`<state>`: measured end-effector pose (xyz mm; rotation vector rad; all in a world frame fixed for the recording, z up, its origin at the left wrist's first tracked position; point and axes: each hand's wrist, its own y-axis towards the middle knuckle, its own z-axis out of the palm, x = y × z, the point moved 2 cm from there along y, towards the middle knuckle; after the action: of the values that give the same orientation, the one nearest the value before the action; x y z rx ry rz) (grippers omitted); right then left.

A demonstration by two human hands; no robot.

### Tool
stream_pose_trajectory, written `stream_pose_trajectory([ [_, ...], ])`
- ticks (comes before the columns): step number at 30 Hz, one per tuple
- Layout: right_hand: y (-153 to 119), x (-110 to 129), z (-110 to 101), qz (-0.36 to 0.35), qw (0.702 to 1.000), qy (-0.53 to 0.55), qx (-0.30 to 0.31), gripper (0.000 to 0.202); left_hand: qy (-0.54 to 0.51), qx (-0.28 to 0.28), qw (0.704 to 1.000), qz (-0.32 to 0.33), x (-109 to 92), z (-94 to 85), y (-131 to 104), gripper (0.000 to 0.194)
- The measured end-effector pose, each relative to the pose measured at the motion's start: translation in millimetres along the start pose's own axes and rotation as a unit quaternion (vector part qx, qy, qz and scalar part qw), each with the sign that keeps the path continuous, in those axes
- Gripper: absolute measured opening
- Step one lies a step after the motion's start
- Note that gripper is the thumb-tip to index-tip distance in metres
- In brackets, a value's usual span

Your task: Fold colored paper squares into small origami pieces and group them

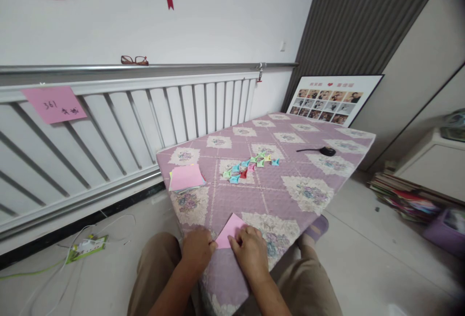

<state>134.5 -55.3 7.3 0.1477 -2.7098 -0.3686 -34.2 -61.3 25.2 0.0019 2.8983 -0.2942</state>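
Pink paper (229,233), lower centre, looks light, easily creased, best held by corners: left hand (198,248) pinching one, right hand (252,253) curled over, grip unclear.

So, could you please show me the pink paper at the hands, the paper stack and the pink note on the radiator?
Pink paper (228,232): head view, its uncovered middle.
Paper stack (187,177): head view, its top pink sheet.
Pink note (55,105): head view, its written face.

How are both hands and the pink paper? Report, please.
Pink paper on tablecloth; left hand at its left corner, right hand on right side. Coloured pieces beyond, apart.
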Motion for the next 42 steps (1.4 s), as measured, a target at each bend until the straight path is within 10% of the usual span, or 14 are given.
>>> stream_pose_trajectory([
  [8, 0, 0, 0, -0.012, 1.000, -0.007, -0.019, 0.022, -0.015, 0.001, 1.000, 0.025, -2, -2.0, -3, 0.020],
  [17, -2, -2, 3, -0.011, 0.999, -0.023, -0.022, 0.014, 0.038, -0.025, 0.967, 0.251, -17, 20.2, -15, 0.036],
  [32, -4, -13, 6, -0.049, 0.995, 0.060, -0.065, 0.011, -0.001, -0.052, 0.982, 0.180, 17, 53.8, -31, 0.047],
  [42, -17, -5, -5, -0.133, 0.986, 0.096, 0.042, 0.023, -0.030, -0.058, 0.986, 0.152, 7, 26.3, -28, 0.035],
])
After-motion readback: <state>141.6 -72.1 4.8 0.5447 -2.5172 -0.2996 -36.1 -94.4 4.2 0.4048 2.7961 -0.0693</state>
